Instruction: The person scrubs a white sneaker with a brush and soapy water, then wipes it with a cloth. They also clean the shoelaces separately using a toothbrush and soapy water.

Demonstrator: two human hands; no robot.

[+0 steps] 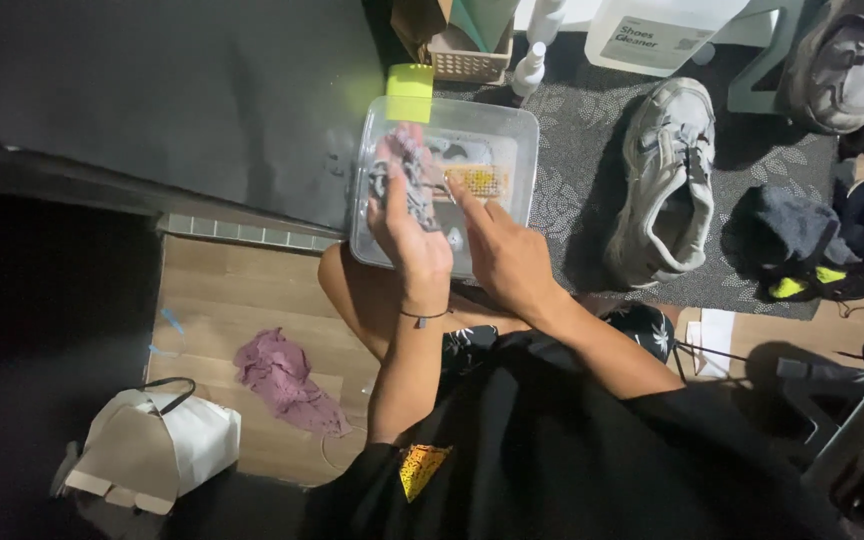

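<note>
My left hand (414, 232) is raised over a clear plastic tub (525, 128) and grips a grey, crumpled, lace-like piece (404, 165) that stands up from the fingers. My right hand (500, 250) is beside it, index finger stretched out and touching the base of that grey piece. Inside the tub I see a yellow-orange brush head (479, 180) and murky water. A black cord bracelet circles my left wrist. A yellow-green sponge or card (410, 92) rests on the tub's far rim.
A white sneaker (667, 180) lies on the dark patterned mat right of the tub. A large white cleaner bottle (657, 35) and a woven basket (467, 62) stand behind. A pink cloth (282, 380) and white paper bag (157, 440) lie on the wood floor at left.
</note>
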